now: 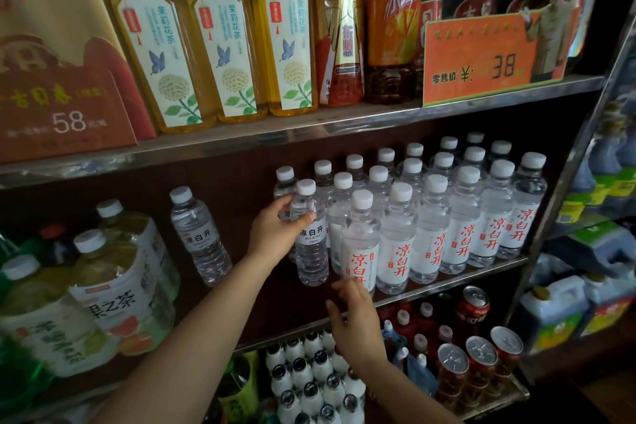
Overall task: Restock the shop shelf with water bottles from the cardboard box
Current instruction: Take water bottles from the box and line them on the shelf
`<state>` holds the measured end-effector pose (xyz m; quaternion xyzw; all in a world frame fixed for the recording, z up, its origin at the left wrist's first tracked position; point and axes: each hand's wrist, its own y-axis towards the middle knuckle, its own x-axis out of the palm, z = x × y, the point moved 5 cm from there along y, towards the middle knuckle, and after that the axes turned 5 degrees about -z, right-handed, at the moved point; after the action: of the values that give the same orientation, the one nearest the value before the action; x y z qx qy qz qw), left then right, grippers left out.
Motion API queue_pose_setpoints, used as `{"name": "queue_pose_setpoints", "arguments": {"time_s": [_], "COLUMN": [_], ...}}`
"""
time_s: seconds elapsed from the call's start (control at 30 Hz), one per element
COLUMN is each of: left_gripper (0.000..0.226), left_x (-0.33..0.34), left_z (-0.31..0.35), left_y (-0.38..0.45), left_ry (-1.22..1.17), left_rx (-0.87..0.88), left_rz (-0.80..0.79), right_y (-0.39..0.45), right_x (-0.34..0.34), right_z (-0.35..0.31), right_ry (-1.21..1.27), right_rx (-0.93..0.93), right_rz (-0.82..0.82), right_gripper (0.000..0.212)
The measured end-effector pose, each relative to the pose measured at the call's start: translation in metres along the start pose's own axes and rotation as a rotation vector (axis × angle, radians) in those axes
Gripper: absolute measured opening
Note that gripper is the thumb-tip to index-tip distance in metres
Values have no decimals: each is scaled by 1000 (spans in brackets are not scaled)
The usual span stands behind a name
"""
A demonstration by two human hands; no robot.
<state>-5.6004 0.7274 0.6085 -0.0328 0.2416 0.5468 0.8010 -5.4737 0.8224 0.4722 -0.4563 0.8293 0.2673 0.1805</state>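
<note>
Risk: your left hand (275, 231) grips a bottle (311, 237) at the shelf (447, 280) front edge; your open right hand (354, 317) holds nothing. Nudging the front row (430, 231) topples it.

The water bottles (428, 227) are clear glossy plastic with smooth white caps. The shelf (344, 126) edge looks like dull scuffed metal, the price sign (481, 58) matt paper.

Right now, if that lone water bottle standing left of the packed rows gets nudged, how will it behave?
The lone water bottle is tall, narrow and stands free of neighbours, so it would probably tip easily. It looks full, so likely fairly heavy for its size. Its round body suggests it would roll along the shelf once down.
</note>
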Motion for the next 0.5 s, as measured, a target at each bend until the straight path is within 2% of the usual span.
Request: {"name": "queue_pose_setpoints", "arguments": {"time_s": [0.17, 0.3, 0.4, 0.5], "left_gripper": [55, 64, 63, 46], "left_x": [-1, -10, -31, -71], "left_z": [-6, 4, 8, 4], "left_y": [-2, -2, -5, -14], "left_ry": [-62, 156, 280, 449], "left_rx": [-25, 62, 104, 172], "left_rz": [-84, -120, -58, 121], "right_y": [-7, -10, -6, 8], "right_x": [-3, 4, 24, 49], "right_z": [-7, -22, -37, -59], "right_ry": [-53, -17, 46, 56], "right_rx": [22, 41, -15, -34], "right_rz": [-23, 30, -32, -184], "right_gripper": [32, 42, 47, 60]}}
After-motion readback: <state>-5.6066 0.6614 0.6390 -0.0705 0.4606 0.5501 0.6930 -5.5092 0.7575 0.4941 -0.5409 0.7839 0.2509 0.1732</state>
